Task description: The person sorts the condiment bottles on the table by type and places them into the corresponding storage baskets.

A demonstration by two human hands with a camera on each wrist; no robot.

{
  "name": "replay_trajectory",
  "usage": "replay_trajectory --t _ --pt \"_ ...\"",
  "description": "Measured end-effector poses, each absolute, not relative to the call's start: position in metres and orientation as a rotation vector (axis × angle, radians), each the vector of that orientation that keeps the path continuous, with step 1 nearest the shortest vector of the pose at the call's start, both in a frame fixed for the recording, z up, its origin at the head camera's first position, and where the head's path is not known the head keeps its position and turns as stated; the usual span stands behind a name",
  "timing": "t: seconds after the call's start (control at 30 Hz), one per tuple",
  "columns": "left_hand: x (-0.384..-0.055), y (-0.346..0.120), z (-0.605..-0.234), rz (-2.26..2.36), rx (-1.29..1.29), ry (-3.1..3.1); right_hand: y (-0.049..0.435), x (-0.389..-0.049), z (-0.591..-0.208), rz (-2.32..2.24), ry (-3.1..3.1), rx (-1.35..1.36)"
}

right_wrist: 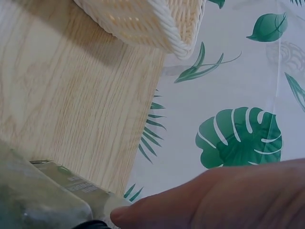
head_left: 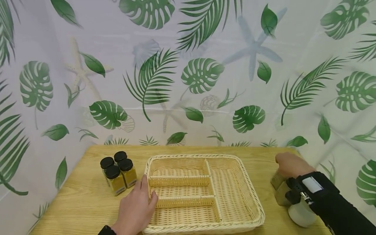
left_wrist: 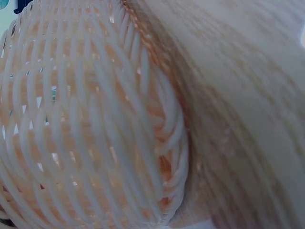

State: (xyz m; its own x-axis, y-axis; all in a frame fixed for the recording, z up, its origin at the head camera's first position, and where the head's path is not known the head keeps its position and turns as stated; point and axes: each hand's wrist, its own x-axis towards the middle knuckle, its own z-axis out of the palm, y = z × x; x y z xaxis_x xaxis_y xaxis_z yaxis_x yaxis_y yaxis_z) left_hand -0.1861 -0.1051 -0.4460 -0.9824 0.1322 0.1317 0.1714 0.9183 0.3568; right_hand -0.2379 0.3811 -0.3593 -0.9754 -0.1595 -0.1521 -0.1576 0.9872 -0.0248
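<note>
On my feed, the rectangular woven wicker basket (head_left: 235, 192) is cream-yellow with a criss-cross weave. I see golden-yellow small jars (head_left: 117, 184) topped with flat black lids (head_left: 113, 172), dull olive-beige packets (right_wrist: 43, 195), and a black long sleeve (head_left: 342, 209). The honey-coloured wooden tabletop (head_left: 77, 199) has streaked grain; the white cloth backdrop (head_left: 211, 127) carries green leaf prints (head_left: 268, 21) and faint blue-grey and beige starfish prints (head_left: 253, 50).
</note>
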Motion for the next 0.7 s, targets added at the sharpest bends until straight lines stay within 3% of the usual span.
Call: replay_trajectory --t 0.7 --pt "-0.185 -0.106 -0.447 -0.598 -0.259 -2.937 0.359 -0.24 -0.338 -0.038 3.066 -0.239"
